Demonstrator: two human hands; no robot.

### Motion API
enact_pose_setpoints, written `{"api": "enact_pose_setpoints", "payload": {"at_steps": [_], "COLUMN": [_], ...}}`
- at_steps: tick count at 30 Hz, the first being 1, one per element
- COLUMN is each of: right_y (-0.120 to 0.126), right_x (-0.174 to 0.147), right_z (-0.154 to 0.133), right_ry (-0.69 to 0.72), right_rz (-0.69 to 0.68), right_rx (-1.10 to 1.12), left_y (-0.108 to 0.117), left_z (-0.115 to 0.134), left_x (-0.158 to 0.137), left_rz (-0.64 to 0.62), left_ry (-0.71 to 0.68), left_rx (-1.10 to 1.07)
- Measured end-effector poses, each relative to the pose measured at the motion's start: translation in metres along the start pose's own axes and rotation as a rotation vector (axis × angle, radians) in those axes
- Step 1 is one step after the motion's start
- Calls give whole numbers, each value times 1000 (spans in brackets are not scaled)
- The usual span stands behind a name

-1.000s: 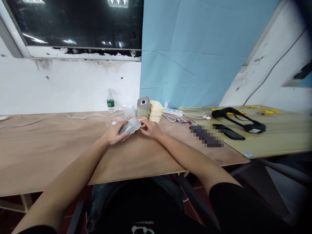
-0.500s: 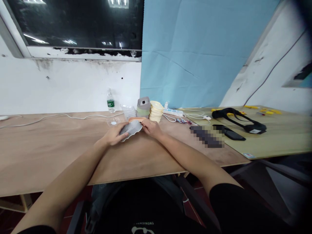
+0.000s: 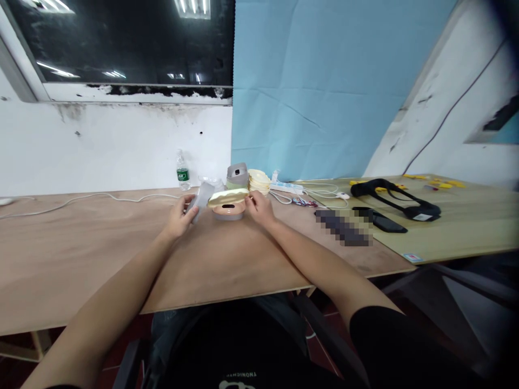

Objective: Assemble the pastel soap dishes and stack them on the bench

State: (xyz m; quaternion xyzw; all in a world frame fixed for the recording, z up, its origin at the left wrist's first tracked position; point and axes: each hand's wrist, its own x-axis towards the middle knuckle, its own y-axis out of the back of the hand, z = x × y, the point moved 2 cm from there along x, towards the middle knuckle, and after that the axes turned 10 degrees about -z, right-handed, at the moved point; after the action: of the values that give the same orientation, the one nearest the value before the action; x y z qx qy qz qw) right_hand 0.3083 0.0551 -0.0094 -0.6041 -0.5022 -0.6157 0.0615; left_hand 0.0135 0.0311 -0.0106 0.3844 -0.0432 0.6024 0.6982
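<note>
Left hand (image 3: 181, 219): closed about a thin, grey plastic piece with a pale edge (image 3: 203, 199), thumb on the near face, fingers curled round the outer side; piece held tilted.

Right hand (image 3: 261, 209): thumb and fingertips closed on the right end of a pale-yellow, wavy-edged shallow plastic piece (image 3: 227, 198), which spans most of the gap between the hands.

Between the hands, directly below the yellow piece: one rounded container, orange above and grey below, with a dark slot (image 3: 229, 212). Whether the yellow piece touches it cannot be told.

Beyond the left hand: one clear plastic bottle with green label (image 3: 183, 175), upright; clear plastic cups (image 3: 211, 182), partly hidden behind the held grey piece.

Beyond the gap between the hands: one grey-and-green rounded container stack (image 3: 237, 175). Just beyond the right hand: one stack of cream-coloured shallow plastic pieces (image 3: 259, 182).

Right of the right hand: one white power strip (image 3: 288, 187) with white cables; one bundle of thin multicoloured wires (image 3: 304, 202). Farther right: one pixelated dark item (image 3: 343, 228); one black looped headset-like frame (image 3: 421, 212).

Beneath both hands: brown wooden tabletop (image 3: 211, 265).
</note>
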Motion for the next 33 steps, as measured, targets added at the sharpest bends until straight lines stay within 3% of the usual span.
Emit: {"api": "enact_pose_setpoints", "payload": {"at_steps": [8,14,20,33], "right_y": [8,21,26,20], "right_x": [11,10,9,9], "right_z": [42,74,80,81], "right_ry": [-567,-724,-824,-894], "right_rz": [400,615,661,547], "right_rx": [521,576,678,929], "left_y": [-1,-3,-2,-4], "left_z": [15,21,20,20], "left_x": [-8,-9,-9,-9], "left_rz": [-171,-237,-248,-278], "left_ry": [-93,-96,-86,-82], "left_rx": [377,457,452,437]}}
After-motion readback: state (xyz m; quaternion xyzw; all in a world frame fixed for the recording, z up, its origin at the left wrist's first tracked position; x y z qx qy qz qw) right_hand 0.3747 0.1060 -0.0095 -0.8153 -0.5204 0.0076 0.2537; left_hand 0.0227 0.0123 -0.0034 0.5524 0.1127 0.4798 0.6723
